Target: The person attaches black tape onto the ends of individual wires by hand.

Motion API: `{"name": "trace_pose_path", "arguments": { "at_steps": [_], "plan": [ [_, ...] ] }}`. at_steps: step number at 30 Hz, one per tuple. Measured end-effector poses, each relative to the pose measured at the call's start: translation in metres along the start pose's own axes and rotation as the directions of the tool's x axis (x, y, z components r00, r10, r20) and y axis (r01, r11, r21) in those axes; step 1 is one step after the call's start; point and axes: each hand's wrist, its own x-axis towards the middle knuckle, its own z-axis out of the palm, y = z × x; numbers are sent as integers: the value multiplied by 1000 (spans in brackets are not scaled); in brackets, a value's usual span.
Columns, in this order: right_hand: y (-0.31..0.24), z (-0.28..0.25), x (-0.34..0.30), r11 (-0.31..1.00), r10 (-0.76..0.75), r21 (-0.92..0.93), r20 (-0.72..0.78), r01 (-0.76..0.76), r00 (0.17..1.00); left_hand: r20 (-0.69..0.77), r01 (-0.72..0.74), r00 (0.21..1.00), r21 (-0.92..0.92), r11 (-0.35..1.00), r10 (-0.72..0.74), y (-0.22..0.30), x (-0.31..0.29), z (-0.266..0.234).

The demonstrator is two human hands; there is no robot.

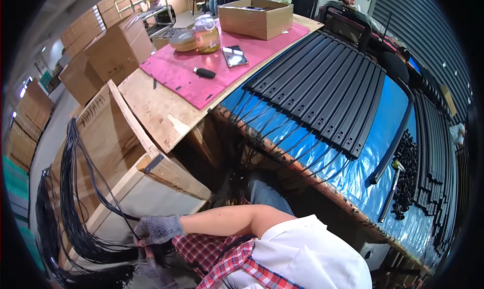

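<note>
My right hand (pixel 159 229), in a grey knit glove with bare fingertips, reaches across to the left. Its fingers are closed on a thin black cable that comes down from a hanging bundle. Just below it is my left hand (pixel 154 270), gloved alike and partly in shadow. The left fingertips are drawn together close to the right ones; what they pinch is too small to make out. Long bundles of black cables (pixel 75 188) drape over the side of a wooden crate (pixel 128 188), and their lower ends gather beside my hands.
Black slotted bars (pixel 317 87) with trailing cables lie side by side on a blue-covered bench (pixel 393 95). Small black parts (pixel 406 173) and a ratchet-like tool (pixel 390 193) lie farther right. A pink mat (pixel 176 69) holds a cardboard box (pixel 256 19), a jar (pixel 207 36) and a phone (pixel 235 56).
</note>
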Motion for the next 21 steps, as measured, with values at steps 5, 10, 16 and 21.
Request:
{"name": "trace_pose_path", "arguments": {
  "at_steps": [5, 10, 16, 21],
  "plan": [
    [-6, -4, -1, 897, 170, -427, 94, -114, 981, 34, 43, 998, 306, 951, -56, 12, -12, 26],
    [8, 0, -2, 843, 113, -517, -101, -149, 988, -92, -65, 983, 626, 777, 157, 11, -10, 34],
    [-49, -31, -11, 909, 237, -278, -267, -310, 934, 224, -373, 926, 396, 839, 305, 45, 2, 55],
    [-56, -37, -15, 871, 461, 180, 25, -458, 887, 301, 529, 843, -610, 589, -445, 72, -15, 57]
  ]
}}
